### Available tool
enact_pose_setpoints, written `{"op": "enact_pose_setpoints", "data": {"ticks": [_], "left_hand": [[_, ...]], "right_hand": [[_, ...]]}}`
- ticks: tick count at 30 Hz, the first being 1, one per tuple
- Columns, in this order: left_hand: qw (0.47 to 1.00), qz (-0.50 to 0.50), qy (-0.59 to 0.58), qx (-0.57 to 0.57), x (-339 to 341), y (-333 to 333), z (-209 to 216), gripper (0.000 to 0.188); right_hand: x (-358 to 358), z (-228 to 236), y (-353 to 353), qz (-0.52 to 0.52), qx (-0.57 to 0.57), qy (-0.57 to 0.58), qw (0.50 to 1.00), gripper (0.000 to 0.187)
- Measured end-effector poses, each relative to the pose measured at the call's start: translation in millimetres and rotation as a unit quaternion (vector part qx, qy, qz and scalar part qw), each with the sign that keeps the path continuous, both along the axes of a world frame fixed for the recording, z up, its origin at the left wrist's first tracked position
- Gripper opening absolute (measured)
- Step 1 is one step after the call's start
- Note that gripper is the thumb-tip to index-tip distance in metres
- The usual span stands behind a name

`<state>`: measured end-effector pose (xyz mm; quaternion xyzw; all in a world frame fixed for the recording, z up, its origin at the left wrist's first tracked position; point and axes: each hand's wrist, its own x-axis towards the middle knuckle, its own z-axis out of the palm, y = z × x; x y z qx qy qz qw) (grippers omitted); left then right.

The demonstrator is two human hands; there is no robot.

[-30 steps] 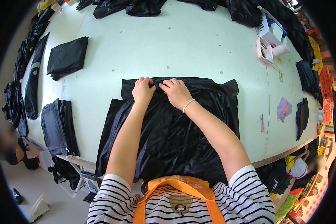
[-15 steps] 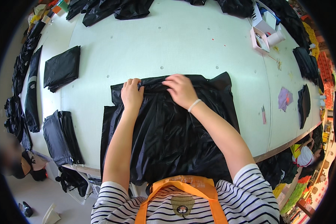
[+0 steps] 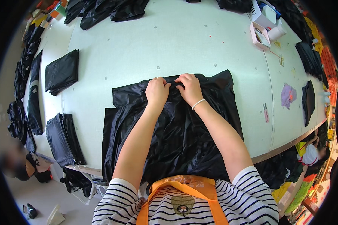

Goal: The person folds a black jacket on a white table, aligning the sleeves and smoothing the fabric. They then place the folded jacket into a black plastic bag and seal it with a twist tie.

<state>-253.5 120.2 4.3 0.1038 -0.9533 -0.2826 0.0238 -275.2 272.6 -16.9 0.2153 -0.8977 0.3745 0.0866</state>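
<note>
My left hand (image 3: 157,92) now sits farther right along the far edge than it does half a second ago, when it rests near the left corner; my right hand (image 3: 189,89) has shifted slightly right too, and the two are closer together, with a narrow gap between the thumbs. Both are curled nearly closed, thumb and fingertips pinching the band at that edge of the shiny black fabric piece (image 3: 182,138). It lies on the pale table (image 3: 131,45) right in front of me, under my forearms. Its far edge runs left to right, rising a little rightward, and the far right corner points up and away. The creases run mostly toward me (my orange apron (image 3: 184,181) covers the near end, so I cannot tell which way its long axis lies). A folded black bundle (image 3: 62,71) rests apart to the left, pink-handled snips (image 3: 266,113) to the right.
</note>
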Motion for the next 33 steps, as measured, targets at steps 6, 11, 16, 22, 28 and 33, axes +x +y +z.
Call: {"op": "enact_pose_setpoints", "data": {"ticks": [6, 11, 16, 22, 28, 33], "left_hand": [[0.991, 0.041, -0.040, 0.125, -7.6, -10.5, 4.7, 0.017], [0.996, 0.081, 0.012, -0.020, 12.5, -55.3, 0.1, 0.019], [0.991, 0.065, 0.059, 0.101, 38.5, -102.9, -19.1, 0.021], [0.934, 0.322, -0.052, -0.146, 110.3, -189.2, -20.5, 0.082], [0.915, 0.334, -0.080, 0.214, 143.4, -193.6, -21.2, 0.053], [0.905, 0.324, -0.024, 0.273, 148.4, -182.9, -27.3, 0.046]], "right_hand": [[0.4, -0.4, 1.9, -0.005, -0.012, 0.013, 1.000, 0.019], [-0.2, -2.3, 4.4, -0.044, -0.022, -0.006, 0.999, 0.017], [1.0, 5.6, 11.9, -0.022, -0.096, -0.041, 0.994, 0.016], [28.5, -24.4, 251.7, -0.357, 0.131, 0.099, 0.920, 0.048], [114.4, -54.8, 416.6, -0.409, 0.206, -0.108, 0.882, 0.030], [99.4, -53.0, 397.7, -0.386, 0.253, -0.149, 0.875, 0.027]]}}
